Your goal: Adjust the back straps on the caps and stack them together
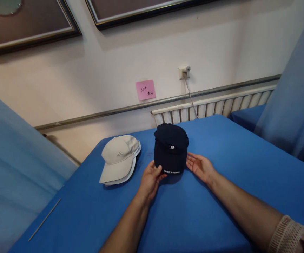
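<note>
A dark navy baseball cap (171, 154) with a small white emblem and white lettering along its brim is in the middle, brim toward me. My left hand (151, 177) grips the brim's left corner, thumb on top and fingers underneath. At the cap's right side, my right hand (199, 166) is open, palm up, its fingertips at or just behind the brim's edge; whether they touch it I cannot tell. To the left lies a stack of caps, a light beige cap (119, 154) on top with a white brim showing below it.
Blue cloth covers the table (194, 218). A thin stick (44, 219) lies near its left edge. Behind are a radiator (212, 108), a metal rail (110, 112), a plugged-in socket (184, 73) and a pink note (145, 90). Blue curtains (12, 161) hang on both sides.
</note>
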The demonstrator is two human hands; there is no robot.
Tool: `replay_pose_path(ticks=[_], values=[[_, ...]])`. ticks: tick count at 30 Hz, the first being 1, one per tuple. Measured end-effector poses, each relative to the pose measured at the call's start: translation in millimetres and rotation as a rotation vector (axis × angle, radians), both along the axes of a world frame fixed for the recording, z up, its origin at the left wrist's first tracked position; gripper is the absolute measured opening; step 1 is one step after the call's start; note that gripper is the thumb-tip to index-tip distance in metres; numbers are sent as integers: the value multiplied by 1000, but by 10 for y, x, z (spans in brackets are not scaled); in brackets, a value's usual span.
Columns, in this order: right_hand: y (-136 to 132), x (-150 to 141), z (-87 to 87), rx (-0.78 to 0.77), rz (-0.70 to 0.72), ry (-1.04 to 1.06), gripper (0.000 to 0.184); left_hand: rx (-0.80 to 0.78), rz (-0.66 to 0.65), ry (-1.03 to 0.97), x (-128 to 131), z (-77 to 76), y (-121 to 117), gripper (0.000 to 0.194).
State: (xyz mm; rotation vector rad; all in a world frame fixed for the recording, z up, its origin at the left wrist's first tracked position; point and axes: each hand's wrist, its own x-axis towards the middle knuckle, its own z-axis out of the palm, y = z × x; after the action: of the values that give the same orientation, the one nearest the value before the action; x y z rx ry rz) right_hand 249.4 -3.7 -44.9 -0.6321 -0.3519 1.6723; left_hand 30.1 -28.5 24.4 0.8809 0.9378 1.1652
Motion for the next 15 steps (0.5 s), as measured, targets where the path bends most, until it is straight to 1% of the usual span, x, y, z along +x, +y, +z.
replay_pose_path(ticks=[1, 3, 4, 7, 8, 9, 10, 12, 15], values=[[21, 46, -18, -44, -3, -12, 12, 28, 9, 5, -84, 90, 30, 36], [37, 94, -47, -90, 9, -43, 11, 96, 78, 7, -275, 316, 124, 33], [32, 95, -55, -88, 24, -60, 10, 135, 129, 10, -385, 447, 186, 31], [-10, 49, -60, -41, 93, -113, 11, 233, 311, -35, -774, 831, 392, 14], [-25, 32, -57, -27, 114, -127, 12, 231, 371, -48, -916, 927, 451, 12], [-37, 19, -54, -18, 129, -138, 13, 197, 427, -60, -1059, 995, 497, 14], [-44, 12, -52, -12, 137, -147, 13, 150, 471, -71, -1197, 1031, 527, 15], [-46, 11, -50, -11, 140, -162, 13, 63, 524, -82, -1443, 1010, 536, 17], [-30, 24, -61, -19, 143, -179, 11, -106, 628, -100, -1696, 839, 444, 17]])
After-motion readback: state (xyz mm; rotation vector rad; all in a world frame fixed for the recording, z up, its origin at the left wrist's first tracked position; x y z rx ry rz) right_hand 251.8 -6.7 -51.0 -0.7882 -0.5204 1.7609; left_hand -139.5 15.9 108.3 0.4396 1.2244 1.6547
